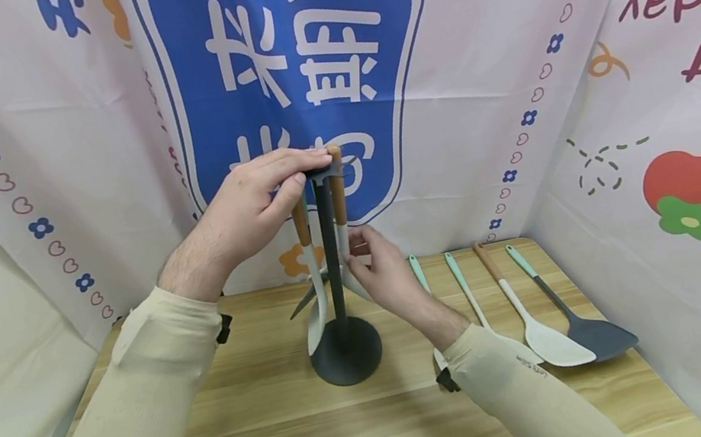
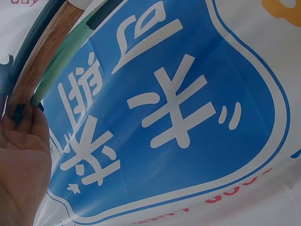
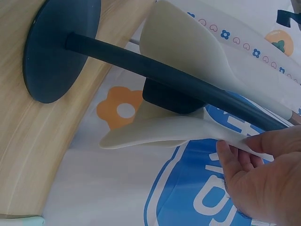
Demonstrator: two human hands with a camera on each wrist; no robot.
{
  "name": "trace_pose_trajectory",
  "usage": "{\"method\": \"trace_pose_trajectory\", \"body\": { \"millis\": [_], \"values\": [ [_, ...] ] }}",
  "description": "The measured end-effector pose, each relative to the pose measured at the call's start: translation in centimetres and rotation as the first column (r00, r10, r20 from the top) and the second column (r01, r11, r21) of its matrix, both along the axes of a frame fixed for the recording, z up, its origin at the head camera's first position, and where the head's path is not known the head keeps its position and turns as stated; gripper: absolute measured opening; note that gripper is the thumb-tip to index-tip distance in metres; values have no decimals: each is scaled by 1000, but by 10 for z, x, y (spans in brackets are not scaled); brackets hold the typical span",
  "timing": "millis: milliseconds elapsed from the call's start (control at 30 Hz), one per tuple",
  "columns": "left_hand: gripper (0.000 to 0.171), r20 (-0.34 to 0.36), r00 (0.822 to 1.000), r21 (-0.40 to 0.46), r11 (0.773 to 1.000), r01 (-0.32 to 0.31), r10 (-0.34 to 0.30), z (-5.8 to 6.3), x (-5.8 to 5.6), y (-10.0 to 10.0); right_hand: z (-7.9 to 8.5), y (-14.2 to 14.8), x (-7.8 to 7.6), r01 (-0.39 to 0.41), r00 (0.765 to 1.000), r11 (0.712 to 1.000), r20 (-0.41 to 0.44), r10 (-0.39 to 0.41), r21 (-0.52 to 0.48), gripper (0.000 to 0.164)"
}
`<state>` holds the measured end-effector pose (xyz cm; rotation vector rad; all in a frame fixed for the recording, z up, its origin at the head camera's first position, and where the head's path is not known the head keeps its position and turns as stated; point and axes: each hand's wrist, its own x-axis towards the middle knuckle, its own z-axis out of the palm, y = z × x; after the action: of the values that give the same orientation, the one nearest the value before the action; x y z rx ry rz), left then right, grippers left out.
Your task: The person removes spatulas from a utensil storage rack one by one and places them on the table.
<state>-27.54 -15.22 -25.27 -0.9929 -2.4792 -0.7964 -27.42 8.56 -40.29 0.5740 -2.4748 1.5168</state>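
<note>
A black utensil stand [image 1: 331, 252] with a round base stands upright on the wooden table. Over its top, my left hand [image 1: 251, 204] grips the hook ring, thumb on the near side. Wooden and green handles hang beside those fingers in the left wrist view. My right hand [image 1: 383, 267] pinches the white neck of a wooden-handled cooking utensil [image 3: 160, 129] at the stand's right side. That utensil's head is edge-on, so I cannot tell its exact kind. On the left hangs a white-headed, wooden-handled utensil [image 1: 317, 309]. Behind the pole is a dark utensil head [image 3: 169, 96].
Several utensils lie on the table's right: a dark turner [image 1: 596, 336] with a green handle, a white turner [image 1: 549, 344] with a wooden handle, and green-handled white ones, partly covered by my right arm. Printed cloth [image 1: 466, 75] hangs behind and at both sides.
</note>
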Motion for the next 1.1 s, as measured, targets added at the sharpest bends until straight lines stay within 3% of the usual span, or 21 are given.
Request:
{"method": "trace_pose_trajectory", "body": {
  "millis": [1100],
  "values": [
    [44,2,1000,3,1000,-12,12,-2,0,0,-1,16,-5,26,998,998,56,-22,-61,29]
  ]
}}
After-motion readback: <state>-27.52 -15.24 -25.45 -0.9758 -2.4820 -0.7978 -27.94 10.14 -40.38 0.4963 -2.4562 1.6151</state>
